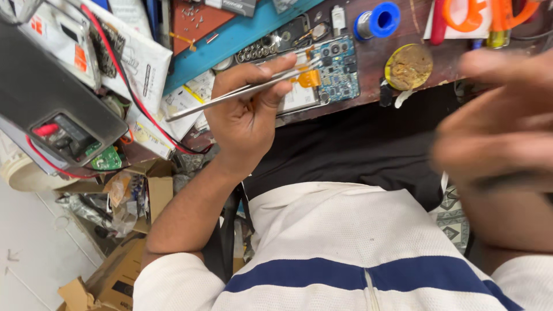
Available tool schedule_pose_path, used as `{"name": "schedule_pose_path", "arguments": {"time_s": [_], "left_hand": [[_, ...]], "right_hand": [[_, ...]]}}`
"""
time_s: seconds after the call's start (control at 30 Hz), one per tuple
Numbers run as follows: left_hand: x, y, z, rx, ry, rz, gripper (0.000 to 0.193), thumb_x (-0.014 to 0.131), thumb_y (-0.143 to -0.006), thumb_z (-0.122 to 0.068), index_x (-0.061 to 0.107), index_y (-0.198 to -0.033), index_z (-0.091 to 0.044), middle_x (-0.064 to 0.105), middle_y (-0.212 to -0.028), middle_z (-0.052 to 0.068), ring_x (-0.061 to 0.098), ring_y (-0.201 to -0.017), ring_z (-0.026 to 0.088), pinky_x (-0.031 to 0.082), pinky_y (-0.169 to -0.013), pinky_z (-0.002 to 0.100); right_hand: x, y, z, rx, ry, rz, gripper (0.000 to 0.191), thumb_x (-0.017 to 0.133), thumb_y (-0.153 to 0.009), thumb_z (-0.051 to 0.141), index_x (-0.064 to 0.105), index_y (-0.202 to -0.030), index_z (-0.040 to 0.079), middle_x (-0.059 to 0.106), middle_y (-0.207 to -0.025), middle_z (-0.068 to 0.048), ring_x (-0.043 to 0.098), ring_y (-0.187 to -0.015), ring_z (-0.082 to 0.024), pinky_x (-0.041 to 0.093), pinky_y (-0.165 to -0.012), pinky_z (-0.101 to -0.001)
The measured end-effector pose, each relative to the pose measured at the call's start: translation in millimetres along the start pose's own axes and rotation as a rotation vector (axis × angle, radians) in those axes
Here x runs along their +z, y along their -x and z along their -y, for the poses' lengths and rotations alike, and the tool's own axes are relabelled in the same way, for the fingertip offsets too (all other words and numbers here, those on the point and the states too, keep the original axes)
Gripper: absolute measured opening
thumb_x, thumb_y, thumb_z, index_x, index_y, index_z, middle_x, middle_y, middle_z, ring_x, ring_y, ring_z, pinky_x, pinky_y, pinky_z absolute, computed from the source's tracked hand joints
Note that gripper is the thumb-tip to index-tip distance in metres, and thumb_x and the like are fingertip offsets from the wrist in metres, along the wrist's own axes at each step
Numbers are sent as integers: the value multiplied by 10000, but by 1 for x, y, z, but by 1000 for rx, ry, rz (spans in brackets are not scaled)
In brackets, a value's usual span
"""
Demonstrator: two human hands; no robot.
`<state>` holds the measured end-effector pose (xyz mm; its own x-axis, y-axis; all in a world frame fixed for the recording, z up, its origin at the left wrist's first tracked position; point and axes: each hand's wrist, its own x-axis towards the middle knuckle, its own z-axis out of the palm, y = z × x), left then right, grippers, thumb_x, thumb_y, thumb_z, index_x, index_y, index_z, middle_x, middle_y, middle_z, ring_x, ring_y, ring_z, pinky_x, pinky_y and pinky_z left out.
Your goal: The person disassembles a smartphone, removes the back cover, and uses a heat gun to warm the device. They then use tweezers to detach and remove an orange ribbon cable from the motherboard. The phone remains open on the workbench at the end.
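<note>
Two hands up, left hand [245, 109] pinching tweezers [242, 91] over opened phone [322, 75], right hand [501, 126] blurred, fingers spread.

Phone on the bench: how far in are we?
Done: the phone lies open with its back off and the blue circuit board exposed. In hand: the left hand pinches tweezers, tips at the orange flex beside the board. The right hand is blurred, off the phone. Left: the board looks seated in the phone; nothing is closed up.

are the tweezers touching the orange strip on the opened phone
Touching. The head view shows the tweezers, held in the left hand, with their tips meeting the orange strip on the opened phone, no gap visible.
</note>
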<state>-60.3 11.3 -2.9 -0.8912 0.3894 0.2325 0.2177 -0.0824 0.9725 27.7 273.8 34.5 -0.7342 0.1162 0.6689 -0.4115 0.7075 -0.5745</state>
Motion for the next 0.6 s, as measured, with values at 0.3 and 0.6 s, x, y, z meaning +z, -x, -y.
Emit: {"name": "schedule_pose_path", "arguments": {"time_s": [0.3,0.6], "left_hand": [[-4,-2,-5,-13,-83,-55,211,660,-1161,-91,469,-1237,-40,728,-1254,173,732,-1162,166,606,-1008,238],[-7,-5,-4,-42,-23,-44,211,663,-1159,-78,469,-1233,-47,728,-1241,162,726,-1154,138,596,-969,215]], "right_hand": [[92,53,-16,-172,62,93,754,1020,-779,255,322,-1030,123,521,-1183,-145,601,-1229,-478,260,-1194,-626],[99,37,-7,-161,57,141,670,976,-877,60,343,-1082,142,535,-1181,-135,542,-1351,-436,318,-1227,-580]]}}
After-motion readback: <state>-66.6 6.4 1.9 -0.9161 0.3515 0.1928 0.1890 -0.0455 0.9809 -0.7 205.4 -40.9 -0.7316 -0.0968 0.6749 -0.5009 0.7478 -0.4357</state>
